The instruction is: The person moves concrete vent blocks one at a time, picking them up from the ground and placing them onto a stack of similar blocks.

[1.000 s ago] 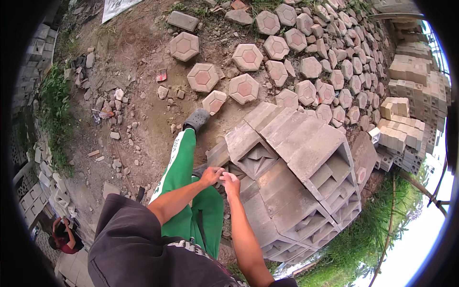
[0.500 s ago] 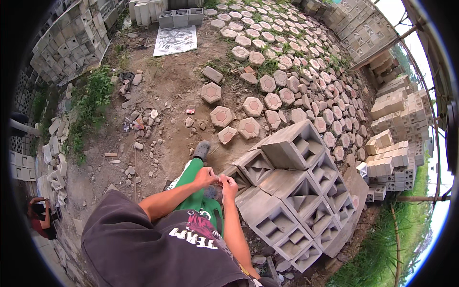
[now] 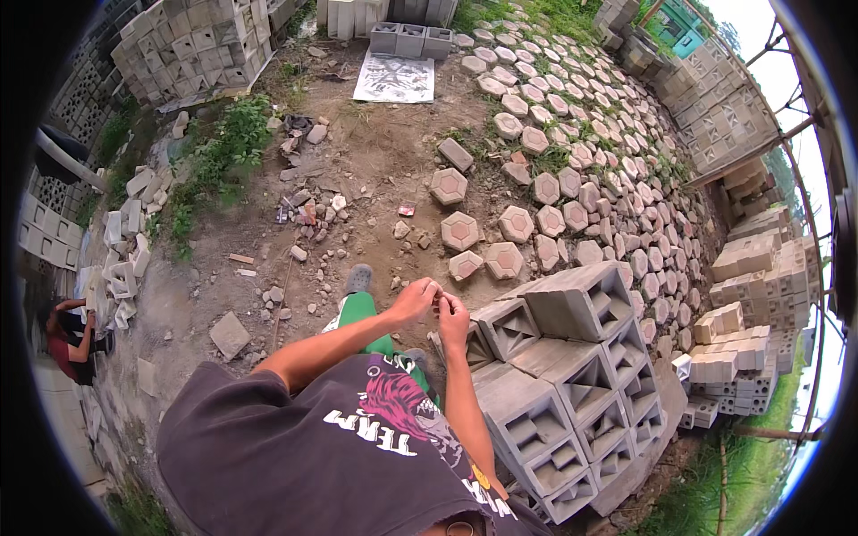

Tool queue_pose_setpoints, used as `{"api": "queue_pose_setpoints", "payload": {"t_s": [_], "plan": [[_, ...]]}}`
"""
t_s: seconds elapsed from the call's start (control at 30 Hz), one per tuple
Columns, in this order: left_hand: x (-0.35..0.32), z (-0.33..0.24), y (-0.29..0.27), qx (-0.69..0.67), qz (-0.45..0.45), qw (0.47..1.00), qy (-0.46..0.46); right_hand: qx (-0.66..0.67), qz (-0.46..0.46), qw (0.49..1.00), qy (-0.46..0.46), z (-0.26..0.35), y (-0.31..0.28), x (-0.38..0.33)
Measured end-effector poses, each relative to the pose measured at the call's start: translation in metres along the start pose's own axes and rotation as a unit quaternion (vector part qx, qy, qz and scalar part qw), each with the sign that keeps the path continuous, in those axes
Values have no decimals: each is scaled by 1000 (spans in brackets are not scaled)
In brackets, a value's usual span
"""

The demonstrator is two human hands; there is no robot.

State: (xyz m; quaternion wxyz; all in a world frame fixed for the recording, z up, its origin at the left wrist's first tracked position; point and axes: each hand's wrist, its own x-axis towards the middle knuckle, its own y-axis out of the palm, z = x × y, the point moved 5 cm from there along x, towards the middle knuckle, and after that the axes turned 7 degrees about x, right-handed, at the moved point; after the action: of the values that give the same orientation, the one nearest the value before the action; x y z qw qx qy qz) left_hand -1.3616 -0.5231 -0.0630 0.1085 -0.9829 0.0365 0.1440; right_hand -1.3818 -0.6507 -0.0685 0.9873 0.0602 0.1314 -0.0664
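Both hands are up in front of the chest, fingertips pinched together on something tiny, can't tell what it is. Left hand point(image 3: 413, 301) and right hand point(image 3: 453, 317) are touching each other, fingers curled in, right above the green trouser leg point(image 3: 359, 310). Just to the right sits a stack of grey hollow concrete blocks point(image 3: 572, 357), near the right hand but not touched. Hexagon pavers point(image 3: 517, 223) lie on the dirt beyond, and another person point(image 3: 67, 335) crouches far left
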Motion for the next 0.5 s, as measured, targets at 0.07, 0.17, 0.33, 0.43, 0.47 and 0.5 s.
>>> {"api": "queue_pose_setpoints", "payload": {"t_s": [0.07, 0.17, 0.33, 0.43, 0.47, 0.5], "plan": [[12, -8, -25, 14, 18, 1000, -8, -147, 5, 988, -50, 13, 27, 16], [37, -6, -75, 25, -14, 1000, 6, -134, 10, 990, -40, 21, 77, 44], [92, -7, -176, 27, 5, 999, -21, -191, 49, 980, -35, 40, 174, 104], [129, -18, -238, 57, 19, 998, -16, -235, 67, 969, -43, 53, 228, 140], [139, -25, -256, 60, 21, 998, -13, -257, 75, 962, -48, 58, 246, 153], [146, -30, -272, 64, 27, 997, -16, -269, 69, 958, -65, 57, 259, 163]]}}
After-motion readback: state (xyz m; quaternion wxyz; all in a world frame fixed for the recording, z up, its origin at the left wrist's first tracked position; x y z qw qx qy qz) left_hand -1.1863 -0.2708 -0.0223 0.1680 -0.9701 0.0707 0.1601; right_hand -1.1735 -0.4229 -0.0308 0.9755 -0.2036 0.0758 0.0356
